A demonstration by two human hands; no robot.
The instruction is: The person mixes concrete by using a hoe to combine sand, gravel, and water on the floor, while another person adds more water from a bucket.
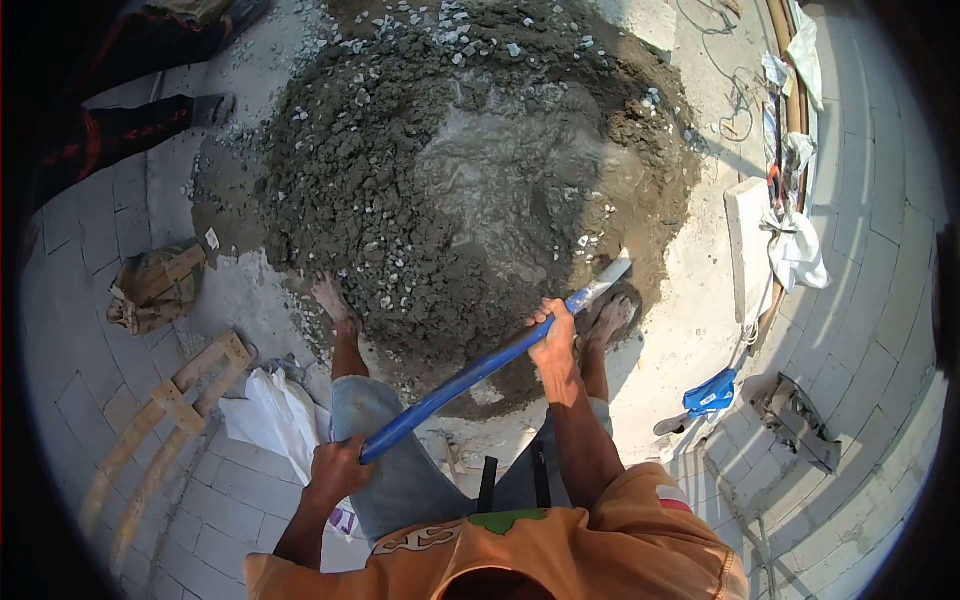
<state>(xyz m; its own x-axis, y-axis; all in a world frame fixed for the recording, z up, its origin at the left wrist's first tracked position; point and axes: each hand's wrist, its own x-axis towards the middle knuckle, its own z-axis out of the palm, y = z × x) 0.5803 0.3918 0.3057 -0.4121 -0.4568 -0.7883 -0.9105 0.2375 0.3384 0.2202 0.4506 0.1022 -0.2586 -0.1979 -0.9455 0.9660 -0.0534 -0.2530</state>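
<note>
A long blue tool handle (470, 372) runs slantwise across my body, from lower left to upper right. My left hand (340, 468) is wrapped round its lower end near my thigh. Further up, my right hand (553, 330) grips it close to the pale, worn far end (606, 280). No blade shows, so I cannot tell what kind of tool it is. That far end overlaps the right edge of a big heap of wet grey concrete mix (390, 190), which has gravel in it and a smooth, wet patch (510, 170) in the middle. My bare feet stand at its near edge.
Another person's dark-trousered legs (140, 125) are at the upper left. A sack (155, 285), a wooden frame (180, 400) and a white bag (270, 415) lie left. To the right are a pale slab (748, 250), pipes, a blue packet (710, 393) and a grey box-like object (797, 422).
</note>
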